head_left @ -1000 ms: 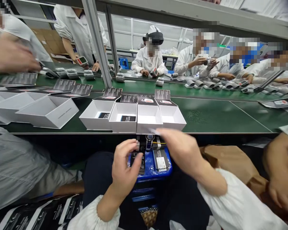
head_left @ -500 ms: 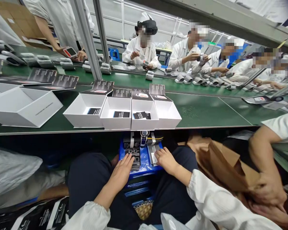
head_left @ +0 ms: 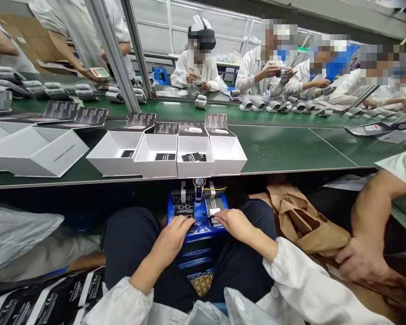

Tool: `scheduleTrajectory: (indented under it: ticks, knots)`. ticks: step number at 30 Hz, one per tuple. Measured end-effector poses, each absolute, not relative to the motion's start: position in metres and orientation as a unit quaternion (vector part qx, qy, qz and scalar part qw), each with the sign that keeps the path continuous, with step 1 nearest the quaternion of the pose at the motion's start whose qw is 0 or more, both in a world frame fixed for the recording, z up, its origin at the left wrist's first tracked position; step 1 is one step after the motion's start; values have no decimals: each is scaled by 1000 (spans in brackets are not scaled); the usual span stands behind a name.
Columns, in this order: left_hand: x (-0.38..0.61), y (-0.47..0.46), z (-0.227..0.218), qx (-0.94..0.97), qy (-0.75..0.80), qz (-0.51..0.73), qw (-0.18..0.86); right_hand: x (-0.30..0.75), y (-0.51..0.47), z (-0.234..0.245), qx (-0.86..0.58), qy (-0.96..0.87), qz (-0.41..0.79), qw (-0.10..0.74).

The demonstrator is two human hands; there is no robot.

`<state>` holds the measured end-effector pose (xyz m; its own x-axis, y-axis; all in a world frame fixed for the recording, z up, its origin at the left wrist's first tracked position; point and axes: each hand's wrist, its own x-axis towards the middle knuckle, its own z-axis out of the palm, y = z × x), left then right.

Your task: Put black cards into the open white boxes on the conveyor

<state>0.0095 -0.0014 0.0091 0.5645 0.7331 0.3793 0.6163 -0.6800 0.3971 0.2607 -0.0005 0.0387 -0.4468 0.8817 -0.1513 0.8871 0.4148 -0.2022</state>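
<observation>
A blue plastic crate [head_left: 200,229] stands between my knees with two piles of printed leaflets on it. At the left pile of black leaflets [head_left: 184,209], my left hand [head_left: 176,234] has its fingers bent together over the near edge, pinching a leaflet; the fingertips partly hide it. My right hand [head_left: 237,225] pinches the edge of a grey-black leaflet [head_left: 214,206] at the right pile, lifting its near edge a little. Behind the piles are banded bundles of leaflets [head_left: 182,195] and a small round-topped device [head_left: 199,187] between them.
Several open white boxes [head_left: 160,168] with black lids line the green bench [head_left: 274,151], some with leaflets inside. More boxes [head_left: 49,155] stand left. A neighbour's arm [head_left: 372,225] and brown paper [head_left: 301,221] are close on my right. Co-workers sit across the bench beside rows of grey devices.
My left hand's fingers, flat on the black leaflets before, have drawn back and curled at the near edge. The right fingers have closed on a leaflet edge. The whole view has shifted slightly.
</observation>
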Motion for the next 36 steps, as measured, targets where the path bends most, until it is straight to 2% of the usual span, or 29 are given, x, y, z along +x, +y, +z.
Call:
scheduleTrajectory:
  ticks: [3, 5, 9, 10, 12, 15, 18, 20, 22, 26, 28, 31, 36]
  knots:
    - [35, -8, 40, 861, 345, 348, 134, 253, -23, 82, 481, 860, -139, -103]
    - [50, -5, 68, 829, 345, 426, 109, 252, -29, 113, 435, 877, -79, -188]
    - [38, 30, 129, 795, 357, 487, -54, 272, 9, 160, 406, 837, 122, -346]
    - [23, 45, 140, 794, 369, 473, -100, 281, 27, 166, 414, 824, 152, -354]
    - [-17, 79, 150, 784, 422, 422, -173, 301, 67, 169, 436, 827, 161, -318]
    - [-79, 122, 144, 768, 518, 323, -196, 329, 114, 161, 501, 825, 77, -252]
    - [-106, 126, 133, 803, 529, 208, -177, 345, 134, 151, 625, 729, -63, -270]
    - [-101, 111, 130, 811, 539, 155, -166, 348, 139, 143, 665, 678, -188, -249]
    - [-93, 97, 127, 799, 560, 163, -150, 345, 144, 132, 664, 651, -270, -248]
    - [-116, 91, 120, 773, 584, 194, -156, 312, 153, 116, 606, 613, -390, -323]
    - [-146, 93, 119, 763, 593, 196, -167, 287, 154, 118, 596, 602, -429, -314]
    - [-187, 99, 118, 767, 591, 181, -173, 251, 155, 126, 603, 612, -422, -289]
    - [-224, 112, 116, 765, 593, 176, -178, 213, 157, 132, 561, 626, -445, -307]
